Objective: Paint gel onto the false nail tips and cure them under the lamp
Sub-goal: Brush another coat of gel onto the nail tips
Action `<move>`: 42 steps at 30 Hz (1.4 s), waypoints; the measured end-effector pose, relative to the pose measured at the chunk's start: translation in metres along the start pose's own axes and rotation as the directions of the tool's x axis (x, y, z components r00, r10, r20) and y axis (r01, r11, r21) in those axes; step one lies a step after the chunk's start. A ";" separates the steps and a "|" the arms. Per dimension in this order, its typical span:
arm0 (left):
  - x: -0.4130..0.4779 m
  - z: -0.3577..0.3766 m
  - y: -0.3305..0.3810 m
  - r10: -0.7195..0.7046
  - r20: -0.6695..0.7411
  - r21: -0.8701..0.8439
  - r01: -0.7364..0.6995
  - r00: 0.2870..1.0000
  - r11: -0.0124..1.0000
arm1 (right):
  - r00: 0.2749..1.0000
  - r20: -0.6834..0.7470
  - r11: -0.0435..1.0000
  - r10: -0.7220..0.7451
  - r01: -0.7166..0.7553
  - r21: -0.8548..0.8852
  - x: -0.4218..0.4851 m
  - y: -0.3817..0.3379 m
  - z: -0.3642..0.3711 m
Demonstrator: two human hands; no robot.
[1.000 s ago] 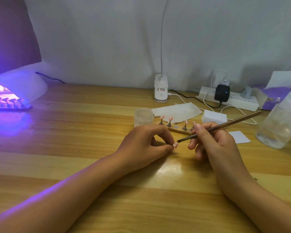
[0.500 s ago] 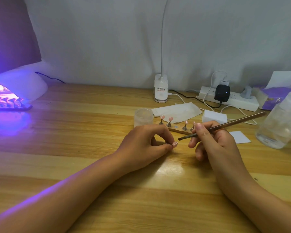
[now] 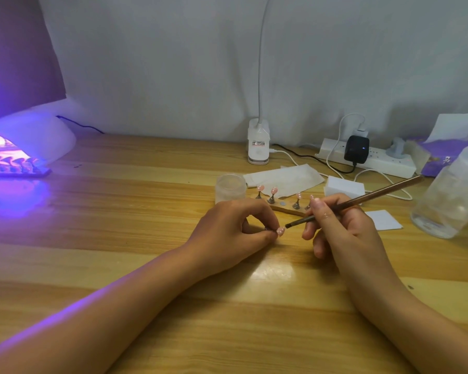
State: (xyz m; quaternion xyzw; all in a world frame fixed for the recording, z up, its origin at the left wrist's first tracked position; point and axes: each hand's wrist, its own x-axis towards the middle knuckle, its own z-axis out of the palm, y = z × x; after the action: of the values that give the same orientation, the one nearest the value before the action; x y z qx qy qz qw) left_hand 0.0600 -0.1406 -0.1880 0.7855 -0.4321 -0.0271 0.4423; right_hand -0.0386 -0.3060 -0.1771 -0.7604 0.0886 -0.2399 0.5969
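Brush (image 3: 354, 202) lowered toward nail (image 3: 280, 231) (left hand (image 3: 233, 228)).

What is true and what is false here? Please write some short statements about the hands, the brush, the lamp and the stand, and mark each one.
1. The left hand pinches a pink nail tip. True.
2. The right hand holds a brush that points toward that nail tip. True.
3. The lamp at the far left is dark. False: it glows purple.
4. The wooden stand behind the hands is bare. False: other nail tips stand on it.
5. The small jar stands right of the right hand. False: it stands behind the left hand.
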 end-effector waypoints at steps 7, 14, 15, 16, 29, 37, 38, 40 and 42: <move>0.000 -0.001 -0.001 0.006 0.001 0.020 -0.006 1.000 1.000 | 0.996 0.087 1.000 0.006 -0.006 -0.005 -0.002 -0.002 0.001; 0.000 0.000 -0.001 0.014 0.000 0.018 -0.014 1.000 1.000 | 0.999 0.032 1.000 -0.015 0.015 -0.015 -0.001 0.001 0.001; 0.001 0.000 -0.001 0.011 0.000 0.013 -0.011 1.000 1.000 | 1.000 0.025 1.000 -0.017 0.017 -0.007 0.000 0.001 0.001; 0.001 0.000 -0.001 0.008 0.000 0.008 -0.008 1.000 1.000 | 1.000 0.016 1.000 -0.016 0.016 0.005 0.000 0.001 0.000; 0.001 0.002 -0.004 0.012 -0.026 -0.018 -0.012 1.000 1.000 | 0.999 0.033 1.000 -0.019 0.019 0.005 -0.001 0.001 0.000; 0.003 0.001 -0.004 -0.025 -0.046 -0.097 0.020 0.999 0.995 | 0.997 -0.008 0.993 -0.082 0.083 0.083 -0.006 -0.007 -0.002; 0.003 0.001 -0.003 -0.035 -0.052 -0.121 0.029 0.998 0.992 | 0.995 0.002 0.993 -0.104 0.103 0.057 -0.006 -0.008 -0.002; 0.003 0.000 -0.003 -0.048 -0.064 -0.160 0.037 0.997 0.986 | 0.992 0.020 0.991 -0.127 0.127 0.031 -0.007 -0.010 -0.001; 0.002 0.000 -0.002 -0.054 -0.074 -0.180 0.040 0.996 0.983 | 0.992 0.036 0.992 -0.122 0.121 0.033 -0.008 -0.011 0.000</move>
State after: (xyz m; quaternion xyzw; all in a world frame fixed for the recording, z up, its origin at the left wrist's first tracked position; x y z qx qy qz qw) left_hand 0.0630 -0.1415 -0.1884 0.7533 -0.3915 -0.0453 0.5266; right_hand -0.0476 -0.2999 -0.1686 -0.7596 0.0272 -0.2627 0.5943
